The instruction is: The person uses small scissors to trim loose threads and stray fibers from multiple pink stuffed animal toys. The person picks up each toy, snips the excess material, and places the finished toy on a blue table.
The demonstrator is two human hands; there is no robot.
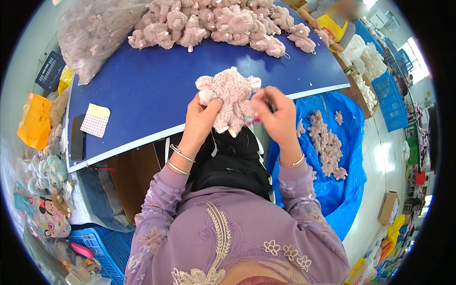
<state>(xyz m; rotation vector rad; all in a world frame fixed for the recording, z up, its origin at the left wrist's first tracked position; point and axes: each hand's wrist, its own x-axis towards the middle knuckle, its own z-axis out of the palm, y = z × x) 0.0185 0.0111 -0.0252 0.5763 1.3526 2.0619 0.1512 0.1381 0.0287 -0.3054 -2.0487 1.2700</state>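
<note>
A small pale pink plush toy (229,95) with white-lined ears, a white tag on top and pale feet hangs upright over the near edge of the blue table. My left hand (202,116) is closed round its left side, the thumb pressed on its front. Beside the toy's right arm is my right hand (275,114), its fingers curled together in a pinch and slightly blurred. What that pinch holds, if anything, is too small to make out. A bit of bright pink shows just below it.
Many similar plush toys (232,23) are heaped along the table's (156,90) far side, beside a full clear bag (97,38). A dotted sticker sheet (96,120) and dark phone (77,137) lie left. More toys sit in a blue sack (349,190) at right. A person (327,23) sits beyond.
</note>
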